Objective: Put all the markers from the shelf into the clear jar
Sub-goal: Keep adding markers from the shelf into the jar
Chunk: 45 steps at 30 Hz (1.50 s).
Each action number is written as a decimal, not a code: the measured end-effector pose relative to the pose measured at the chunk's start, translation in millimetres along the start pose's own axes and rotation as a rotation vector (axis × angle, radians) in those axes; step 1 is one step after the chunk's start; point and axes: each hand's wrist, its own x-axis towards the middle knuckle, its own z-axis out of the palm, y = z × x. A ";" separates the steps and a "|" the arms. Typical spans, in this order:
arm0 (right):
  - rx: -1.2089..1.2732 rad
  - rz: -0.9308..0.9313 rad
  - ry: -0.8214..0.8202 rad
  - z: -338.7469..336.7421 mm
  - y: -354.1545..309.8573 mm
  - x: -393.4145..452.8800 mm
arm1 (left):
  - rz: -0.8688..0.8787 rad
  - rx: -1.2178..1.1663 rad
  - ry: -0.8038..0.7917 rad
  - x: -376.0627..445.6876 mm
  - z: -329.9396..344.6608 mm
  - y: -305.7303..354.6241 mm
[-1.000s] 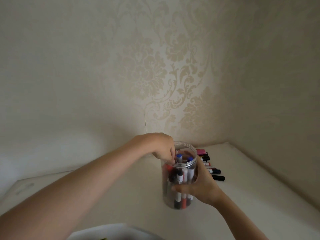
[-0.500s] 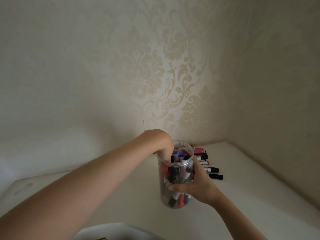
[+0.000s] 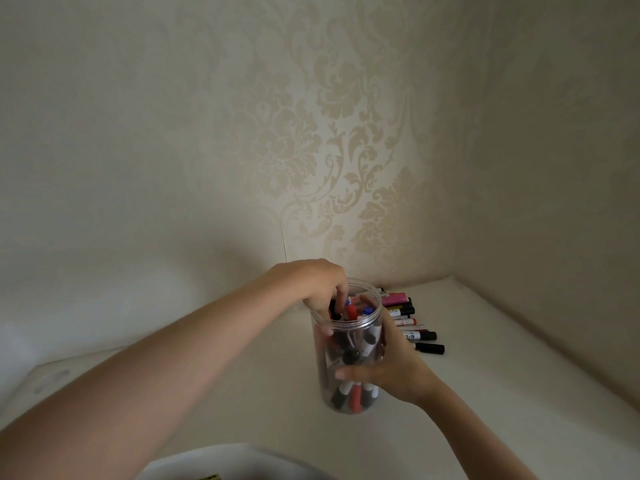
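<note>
Black-capped markers (image 3: 417, 327) just beside clear jar (image 3: 346, 368).

Just one view here, a wide-angle head cam worn by the person, looking forward and slightly down into a corner where two patterned walls (image 3: 339, 140) meet over a pale shelf (image 3: 502, 393). Both forearms reach in from the bottom edge, so the clear jar (image 3: 349, 358) sits close, low and centre in frame. Edges bend from the lens, and most of the upper frame is wallpaper. No second view to overlap with.
</note>
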 end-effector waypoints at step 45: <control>-0.053 0.367 0.173 -116.6 -51.8 -35.2 | -0.192 -0.803 -0.056 -7.6 11.4 -18.6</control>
